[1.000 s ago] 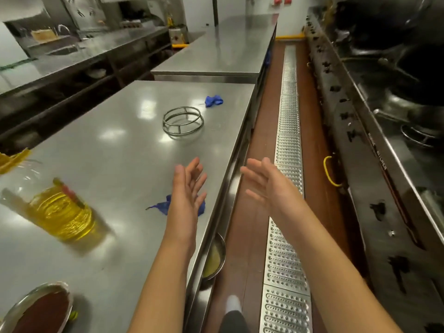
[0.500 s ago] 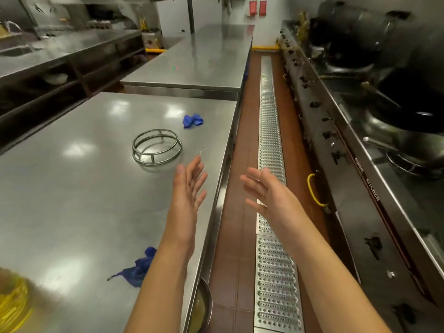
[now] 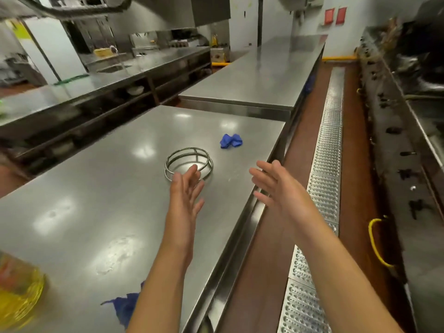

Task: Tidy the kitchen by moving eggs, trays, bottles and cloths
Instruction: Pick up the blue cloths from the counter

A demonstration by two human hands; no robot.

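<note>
Grip: both hands empty, fingers straight and loosely spread, palms turned toward each other. The left hand (image 3: 186, 200) is raised above the steel surface (image 3: 101, 188), its fingertips overlapping the near rim of a wire ring (image 3: 188, 162) in this view; contact cannot be judged. The right hand (image 3: 282, 191) is held past the surface's right edge, above the brown floor (image 3: 262, 248).

A crumpled blue cloth (image 3: 231, 140) lies on the surface just beyond and to the right of the ring, apart from it. A second blue cloth (image 3: 125, 306) lies at the near edge, partly hidden by the left forearm. An oil bottle (image 3: 18, 294), blurred, sits at the lower left; its label cannot be read.

Right of the floor strip runs a perforated metal grate (image 3: 324, 176), then a cooking range (image 3: 396, 152) with a yellow hose (image 3: 374, 243) at its base. Two red notices (image 3: 335, 15) hang on the far wall, their text illegible.
</note>
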